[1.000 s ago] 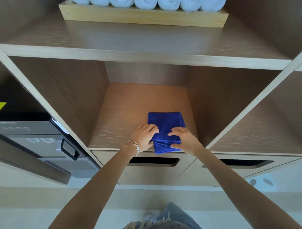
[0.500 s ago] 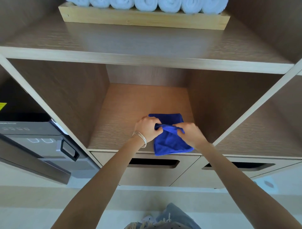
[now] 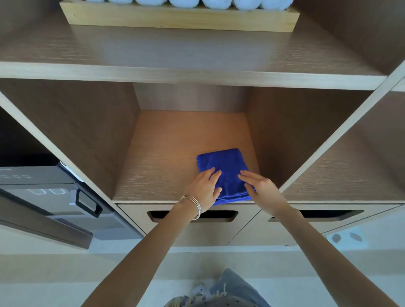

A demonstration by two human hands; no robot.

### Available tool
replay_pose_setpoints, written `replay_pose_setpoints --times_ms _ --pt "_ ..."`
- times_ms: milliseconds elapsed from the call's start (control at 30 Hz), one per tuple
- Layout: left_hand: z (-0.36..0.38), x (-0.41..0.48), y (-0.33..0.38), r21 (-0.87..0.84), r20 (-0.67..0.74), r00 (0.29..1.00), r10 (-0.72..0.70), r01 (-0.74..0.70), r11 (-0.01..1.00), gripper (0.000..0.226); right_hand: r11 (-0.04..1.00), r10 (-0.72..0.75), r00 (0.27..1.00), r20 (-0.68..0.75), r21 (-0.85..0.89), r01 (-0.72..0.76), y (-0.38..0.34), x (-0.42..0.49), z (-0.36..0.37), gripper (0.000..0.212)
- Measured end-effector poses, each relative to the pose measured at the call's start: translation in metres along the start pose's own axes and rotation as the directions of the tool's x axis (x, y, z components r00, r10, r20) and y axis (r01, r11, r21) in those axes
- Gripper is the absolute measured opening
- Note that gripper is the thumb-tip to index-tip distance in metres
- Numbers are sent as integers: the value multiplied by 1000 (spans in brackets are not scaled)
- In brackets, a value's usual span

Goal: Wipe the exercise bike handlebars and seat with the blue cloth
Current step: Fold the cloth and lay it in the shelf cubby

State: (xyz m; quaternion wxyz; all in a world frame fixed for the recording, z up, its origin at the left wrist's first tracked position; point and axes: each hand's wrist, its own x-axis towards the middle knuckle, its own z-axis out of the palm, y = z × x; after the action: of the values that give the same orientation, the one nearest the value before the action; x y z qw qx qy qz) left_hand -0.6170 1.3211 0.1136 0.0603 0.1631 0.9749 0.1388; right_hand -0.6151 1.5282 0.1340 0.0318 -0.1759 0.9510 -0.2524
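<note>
Blue cloth [image 3: 228,173] lay folded on the floor of the middle wooden cubby [image 3: 175,153], at its near right, with its near edge at the shelf front. Left hand [image 3: 203,188], bangles [image 3: 194,204] at the wrist, rested flat on the cloth's left side, fingers straight and slightly spread. Right hand [image 3: 263,189] lay over its right edge, fingers extended, gripping nothing.

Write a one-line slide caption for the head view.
The left hand and right hand lie open on the folded blue cloth in a wooden cubby, below a tray of rolled white towels.
</note>
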Motion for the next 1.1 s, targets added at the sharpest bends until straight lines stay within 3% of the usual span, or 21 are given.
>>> replay_pose_setpoints --times_ms 100,267,433,533,800,967,1100 --pt "12 1 1 1 47 998 -49 49 999 60 995 -65 998 -24 -77 63 -5 14 4 39" --pt "22 10 -9 134 148 985 -93 73 988 64 937 52 977 208 -350 24 -1 32 31 49" --pt "16 32 -11 178 231 973 5 -47 983 64 875 139 988 65 -476 -92 8 10 55 50" --pt "15 44 0 190 246 968 42 -91 978 64 848 188 981 36 -510 -144 16 6 52 50" --pt "23 48 8 178 228 973 36 -78 981 71 805 313 933 179 -571 -161 15 38 31 64" --pt "29 38 7 167 199 979 44 -78 983 72 808 256 955 151 -575 -126 17 18 37 64" --pt "26 40 4 172 197 979 54 -89 981 72 834 291 940 176 -528 -159 8 25 28 61"
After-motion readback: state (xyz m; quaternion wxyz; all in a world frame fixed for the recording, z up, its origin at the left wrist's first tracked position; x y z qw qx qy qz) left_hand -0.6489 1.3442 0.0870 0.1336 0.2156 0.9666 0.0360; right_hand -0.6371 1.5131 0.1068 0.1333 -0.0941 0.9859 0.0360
